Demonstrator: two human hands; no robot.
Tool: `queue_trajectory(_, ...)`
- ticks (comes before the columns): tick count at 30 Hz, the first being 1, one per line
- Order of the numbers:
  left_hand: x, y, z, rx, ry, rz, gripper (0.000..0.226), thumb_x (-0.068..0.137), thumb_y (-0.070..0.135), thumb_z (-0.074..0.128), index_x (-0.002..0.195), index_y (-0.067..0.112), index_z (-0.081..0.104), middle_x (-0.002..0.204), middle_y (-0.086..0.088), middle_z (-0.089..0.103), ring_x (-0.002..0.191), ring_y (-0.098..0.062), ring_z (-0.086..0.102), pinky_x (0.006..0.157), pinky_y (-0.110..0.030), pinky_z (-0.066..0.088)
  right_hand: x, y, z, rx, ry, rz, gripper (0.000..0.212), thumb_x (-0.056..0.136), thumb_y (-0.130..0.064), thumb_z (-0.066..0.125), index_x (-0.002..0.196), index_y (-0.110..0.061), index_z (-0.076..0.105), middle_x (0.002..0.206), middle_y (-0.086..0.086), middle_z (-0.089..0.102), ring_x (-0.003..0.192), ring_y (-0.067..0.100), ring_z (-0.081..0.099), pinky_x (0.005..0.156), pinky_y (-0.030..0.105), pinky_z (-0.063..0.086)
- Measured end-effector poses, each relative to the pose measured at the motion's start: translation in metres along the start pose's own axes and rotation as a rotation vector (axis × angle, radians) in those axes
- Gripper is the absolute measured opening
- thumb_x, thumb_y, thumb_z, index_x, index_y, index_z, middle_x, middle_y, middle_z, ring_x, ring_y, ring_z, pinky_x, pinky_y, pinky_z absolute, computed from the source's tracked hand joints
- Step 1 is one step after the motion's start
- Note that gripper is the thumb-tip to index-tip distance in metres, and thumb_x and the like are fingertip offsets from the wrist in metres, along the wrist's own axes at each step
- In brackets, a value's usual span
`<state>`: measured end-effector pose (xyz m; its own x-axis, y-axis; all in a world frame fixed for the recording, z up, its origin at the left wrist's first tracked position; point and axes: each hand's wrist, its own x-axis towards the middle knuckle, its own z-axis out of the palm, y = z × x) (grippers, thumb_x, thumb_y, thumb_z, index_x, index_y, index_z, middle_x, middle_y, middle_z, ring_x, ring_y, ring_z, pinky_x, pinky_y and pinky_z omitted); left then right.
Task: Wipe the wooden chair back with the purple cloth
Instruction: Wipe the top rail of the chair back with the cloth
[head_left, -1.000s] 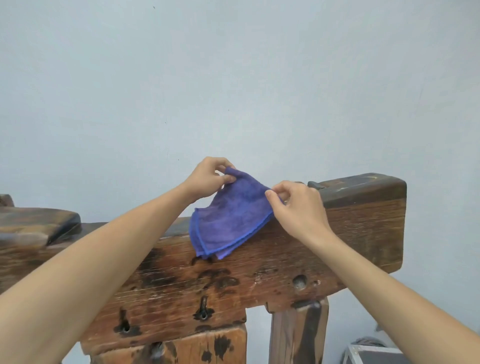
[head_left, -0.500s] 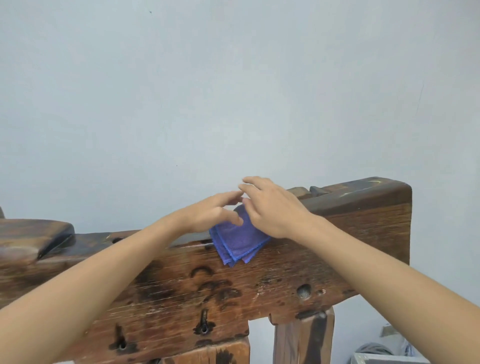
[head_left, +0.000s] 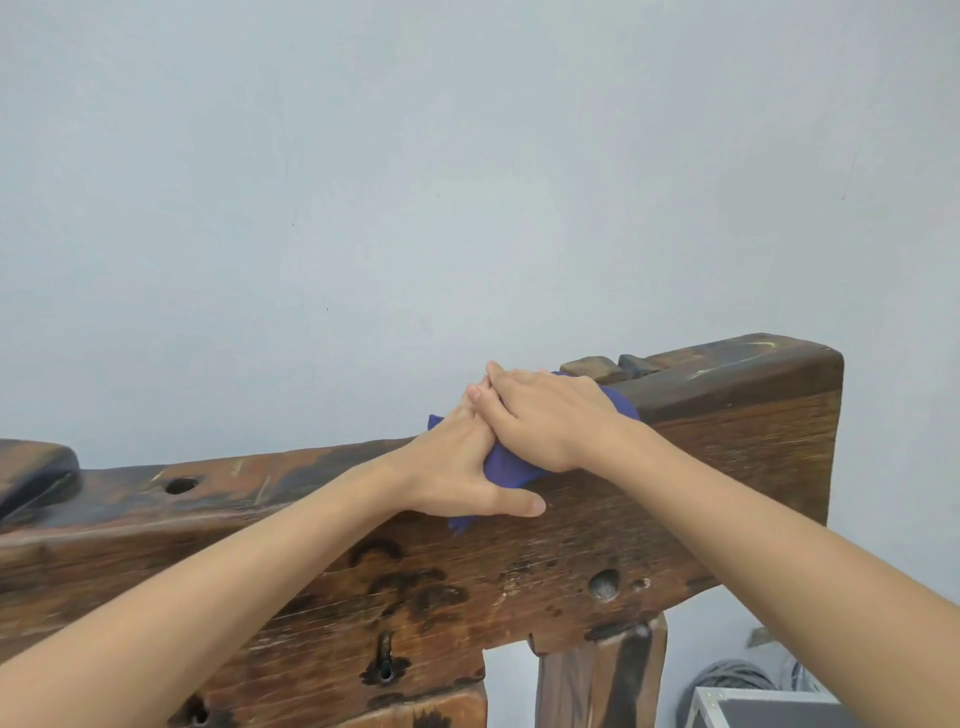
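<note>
Grey wall (head_left: 363, 182) behind; both flat hands, L (head_left: 457, 467) & R (head_left: 545, 421), on purple cloth (head_left: 506, 470) atop wooden chair back (head_left: 727, 441).

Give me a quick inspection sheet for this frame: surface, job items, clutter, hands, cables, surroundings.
Surface: dark, worn wooden chair back, thick top rail with holes and dark stains; two small wooden blocks on its top edge.
Job's things: folded purple cloth on the rail's top, mostly hidden under both hands.
Clutter: grey metal-edged case at lower right.
Hands: left hand flat on the cloth, thumb on the rail's front face; right hand flat on the cloth, fingers overlapping the left's.
Cables: coiled grey cable behind the case.
Surroundings: plain pale grey wall.
</note>
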<state>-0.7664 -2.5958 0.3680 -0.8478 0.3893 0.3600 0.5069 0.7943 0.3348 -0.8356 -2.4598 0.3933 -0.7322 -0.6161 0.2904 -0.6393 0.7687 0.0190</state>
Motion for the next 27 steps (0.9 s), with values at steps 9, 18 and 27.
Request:
queue_trajectory(9, 0.046, 0.02, -0.001, 0.213, -0.079, -0.061, 0.108, 0.073, 0.06, 0.078, 0.161, 0.028, 0.024, 0.164, 0.002, 0.028, 0.151, -0.023, 0.021, 0.125, -0.049, 0.005, -0.006, 0.041, -0.011, 0.044, -0.016, 0.045, 0.062, 0.106, -0.05, 0.005, 0.162, -0.032, 0.024, 0.167, -0.011, 0.03, 0.156, 0.025, 0.023, 0.12, 0.046, 0.022)
queue_trajectory(18, 0.096, 0.031, 0.016, 0.351, -0.082, 0.01, 0.11, 0.07, 0.072, 0.072, 0.157, 0.018, 0.033, 0.154, -0.008, 0.041, 0.139, -0.025, 0.033, 0.12, -0.04, 0.027, -0.01, 0.091, -0.024, 0.053, -0.014, 0.058, 0.058, 0.108, -0.046, 0.008, 0.163, -0.032, 0.019, 0.169, -0.014, 0.023, 0.155, 0.01, 0.023, 0.117, 0.041, 0.025)
queue_trajectory(27, 0.147, 0.055, 0.031, 0.385, -0.081, 0.006, 0.092, 0.071, 0.066, 0.074, 0.145, 0.018, 0.051, 0.133, -0.005, 0.053, 0.119, -0.024, 0.04, 0.113, -0.043, 0.03, -0.009, 0.143, -0.034, -0.002, -0.043, 0.129, 0.059, 0.107, -0.045, 0.005, 0.163, -0.032, 0.02, 0.168, -0.015, 0.024, 0.151, 0.021, 0.033, 0.117, 0.045, 0.028)
